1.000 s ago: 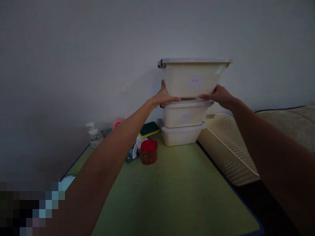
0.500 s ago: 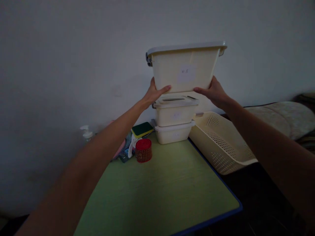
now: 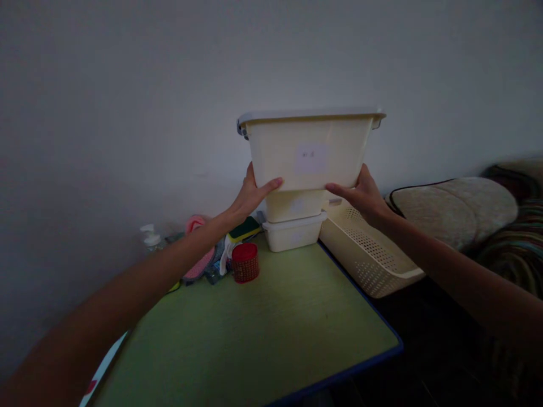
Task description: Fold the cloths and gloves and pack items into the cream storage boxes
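I hold a large cream lidded box (image 3: pixel 311 150) in the air with both hands, above a green table (image 3: pixel 263 333). My left hand (image 3: pixel 251 193) grips its lower left corner, thumb up the side and fingers under the base. My right hand (image 3: pixel 360 192) grips the lower right corner the same way. A pale label sits on the box's front. Behind and below it stand two smaller cream boxes (image 3: pixel 292 223), one stacked on the other, at the table's far edge by the wall.
A red woven cylinder (image 3: pixel 245 262), a green and yellow sponge (image 3: pixel 244 228), a pink item (image 3: pixel 197 263) and a pump bottle (image 3: pixel 151 236) lie at the table's back left. A perforated cream basket (image 3: pixel 369 257) leans off the right edge. Cushions (image 3: pixel 453 206) lie at right.
The large box has come off the stack, first up, then towards me and down. The view has pulled back from the table.
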Tool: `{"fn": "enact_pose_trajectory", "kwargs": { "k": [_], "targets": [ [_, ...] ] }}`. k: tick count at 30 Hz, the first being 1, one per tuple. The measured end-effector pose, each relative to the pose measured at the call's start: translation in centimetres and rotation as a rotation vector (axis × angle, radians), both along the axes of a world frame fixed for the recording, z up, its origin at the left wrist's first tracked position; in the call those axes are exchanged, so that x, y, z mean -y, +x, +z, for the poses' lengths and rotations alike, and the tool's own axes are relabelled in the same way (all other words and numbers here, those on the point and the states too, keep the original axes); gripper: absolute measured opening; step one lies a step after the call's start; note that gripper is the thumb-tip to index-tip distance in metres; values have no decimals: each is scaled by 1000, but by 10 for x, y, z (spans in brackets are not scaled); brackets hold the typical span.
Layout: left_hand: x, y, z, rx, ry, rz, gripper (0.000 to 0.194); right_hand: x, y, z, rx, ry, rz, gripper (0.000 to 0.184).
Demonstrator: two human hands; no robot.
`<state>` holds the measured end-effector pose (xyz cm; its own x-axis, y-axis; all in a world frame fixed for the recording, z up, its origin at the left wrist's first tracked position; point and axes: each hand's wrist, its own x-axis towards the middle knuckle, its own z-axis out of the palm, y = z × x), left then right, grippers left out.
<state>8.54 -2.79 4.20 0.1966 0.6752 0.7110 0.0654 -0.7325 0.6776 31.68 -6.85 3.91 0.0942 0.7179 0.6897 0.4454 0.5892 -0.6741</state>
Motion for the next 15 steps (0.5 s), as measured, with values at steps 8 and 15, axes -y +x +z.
{"fn": "enact_pose_trajectory", "kwargs": {
  "k": [8,15],
  "targets": [
    [36,-6,-31,-18,-123,-9,70,33,-8,-41,-114,-20,-36,74],
    [62,-16,-55,-66,-188,-9,70,64,-20,-71,-190,-54,-40,73]
  ]
}}
